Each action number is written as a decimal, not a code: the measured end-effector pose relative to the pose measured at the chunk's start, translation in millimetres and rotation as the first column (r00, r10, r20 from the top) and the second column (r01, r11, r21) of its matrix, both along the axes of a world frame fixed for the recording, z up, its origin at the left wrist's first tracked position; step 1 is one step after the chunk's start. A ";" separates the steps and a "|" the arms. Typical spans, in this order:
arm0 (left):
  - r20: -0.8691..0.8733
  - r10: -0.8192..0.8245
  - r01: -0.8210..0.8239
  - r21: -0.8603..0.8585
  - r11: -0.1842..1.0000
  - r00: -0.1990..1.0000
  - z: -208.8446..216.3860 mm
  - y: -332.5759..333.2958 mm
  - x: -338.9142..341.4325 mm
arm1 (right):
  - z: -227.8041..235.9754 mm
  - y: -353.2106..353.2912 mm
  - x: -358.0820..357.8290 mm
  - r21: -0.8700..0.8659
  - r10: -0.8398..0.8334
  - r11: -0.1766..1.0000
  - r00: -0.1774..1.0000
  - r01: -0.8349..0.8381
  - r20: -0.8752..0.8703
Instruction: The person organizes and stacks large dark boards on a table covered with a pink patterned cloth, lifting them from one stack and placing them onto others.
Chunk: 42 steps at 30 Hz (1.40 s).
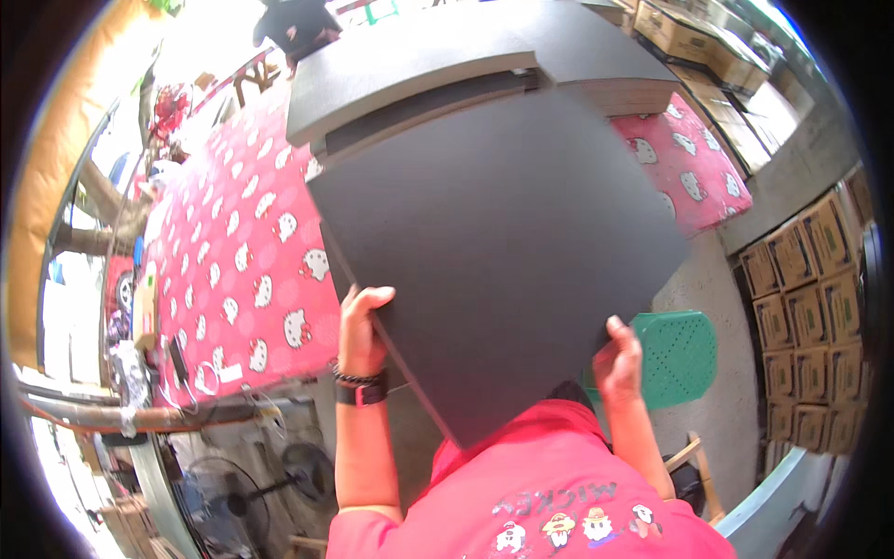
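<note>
A large dark grey flat board (494, 252) is tilted in front of my body, its near corner close to my red shirt. My left hand (361, 326) is closed on its left edge, thumb on top and the other fingers mostly hidden. On the opposite edge my right hand (618, 361) grips with the thumb up, its fingers partly hidden by the board. Just beyond lies a stack of similar boards (410, 79), with another stack (605, 61) beside it to the right.
A table with a pink patterned cover (242, 252) bears the stacks. To the right stand a green plastic stool (680, 359) and piled cardboard boxes (810, 317). A fan (247, 498) is at the lower left. Another person (296, 28) is at the far side.
</note>
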<state>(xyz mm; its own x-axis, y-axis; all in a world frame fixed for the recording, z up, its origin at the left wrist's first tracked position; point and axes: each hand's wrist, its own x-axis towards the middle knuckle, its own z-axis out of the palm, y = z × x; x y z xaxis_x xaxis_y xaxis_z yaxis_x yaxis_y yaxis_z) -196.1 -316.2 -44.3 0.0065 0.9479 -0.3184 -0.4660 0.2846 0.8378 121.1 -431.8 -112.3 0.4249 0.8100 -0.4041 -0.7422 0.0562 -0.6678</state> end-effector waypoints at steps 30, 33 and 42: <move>-0.212 0.081 -0.135 -0.254 0.958 0.974 -72.4 -20.9 -50.3 | -33.8 271.7 149.1 -0.600 0.686 0.693 0.111 -0.399 0.719; -0.386 0.225 -0.284 -0.102 0.953 0.895 -61.6 -34.6 -43.5 | 37.0 246.2 143.5 -0.494 0.718 0.648 0.248 -0.580 0.650; -0.312 0.593 -0.446 0.430 0.784 0.742 73.7 -25.2 -82.6 | 175.7 226.5 91.2 0.274 0.203 0.787 0.651 -0.553 0.731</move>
